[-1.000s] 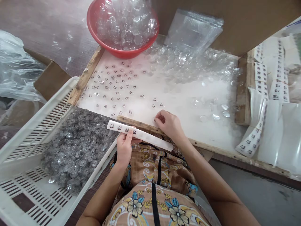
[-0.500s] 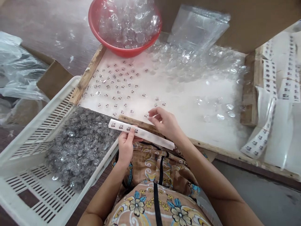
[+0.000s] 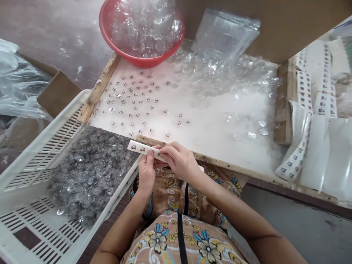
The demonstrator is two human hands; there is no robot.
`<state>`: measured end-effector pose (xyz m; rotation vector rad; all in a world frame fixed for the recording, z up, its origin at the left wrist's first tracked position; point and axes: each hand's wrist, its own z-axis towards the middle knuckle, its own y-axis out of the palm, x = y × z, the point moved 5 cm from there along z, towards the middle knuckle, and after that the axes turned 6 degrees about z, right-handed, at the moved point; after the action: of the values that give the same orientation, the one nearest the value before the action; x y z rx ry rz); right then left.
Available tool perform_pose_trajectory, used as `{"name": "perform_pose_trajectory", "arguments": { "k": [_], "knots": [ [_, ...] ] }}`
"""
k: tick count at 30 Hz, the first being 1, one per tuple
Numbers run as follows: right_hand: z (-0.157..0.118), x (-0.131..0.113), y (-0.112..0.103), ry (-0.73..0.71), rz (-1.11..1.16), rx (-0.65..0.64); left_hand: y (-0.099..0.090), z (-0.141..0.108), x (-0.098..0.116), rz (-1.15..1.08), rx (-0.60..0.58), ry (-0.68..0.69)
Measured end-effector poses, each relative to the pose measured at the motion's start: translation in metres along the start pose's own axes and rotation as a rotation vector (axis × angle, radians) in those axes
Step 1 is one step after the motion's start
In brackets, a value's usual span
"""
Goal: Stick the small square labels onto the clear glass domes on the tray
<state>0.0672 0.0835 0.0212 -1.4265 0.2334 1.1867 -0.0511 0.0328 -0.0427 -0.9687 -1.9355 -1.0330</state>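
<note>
My left hand (image 3: pixel 147 170) grips a white strip of panda stickers (image 3: pixel 137 147) between thumb and fingers, just below the tray's front wooden edge. My right hand (image 3: pixel 178 159) is over the strip, its thumb and forefinger pinched at a sticker beside my left thumb; whether a sticker has come loose there is hidden. Behind the hands lies a white board (image 3: pixel 203 124) in a wooden frame. Many small clear discs bearing panda stickers (image 3: pixel 136 97) are spread over its left side, while plain clear discs (image 3: pixel 251 135) lie to the right.
A white slotted crate (image 3: pixel 16 176) at left holds a heap of stickered discs (image 3: pixel 90 172). A red basin (image 3: pixel 143 62) of clear discs stands at the back, near a clear plastic bag (image 3: pixel 225 35). Sticker strips (image 3: pixel 294 157) lie at right, an open cardboard box (image 3: pixel 57 93) at far left.
My right hand has moved from above the board down and left onto the sticker strip. The left hand still holds the strip. The whole view has shifted slightly.
</note>
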Motion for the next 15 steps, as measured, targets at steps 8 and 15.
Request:
{"name": "perform_pose_trajectory", "arguments": {
  "k": [8,15],
  "knots": [
    [-0.008,-0.003,-0.017,-0.034,0.134,0.099,0.010,-0.004,-0.001,0.052,-0.043,-0.046],
    [-0.019,0.052,-0.067,0.323,0.319,0.318,0.008,-0.003,-0.004,0.088,-0.005,-0.047]
  ]
}}
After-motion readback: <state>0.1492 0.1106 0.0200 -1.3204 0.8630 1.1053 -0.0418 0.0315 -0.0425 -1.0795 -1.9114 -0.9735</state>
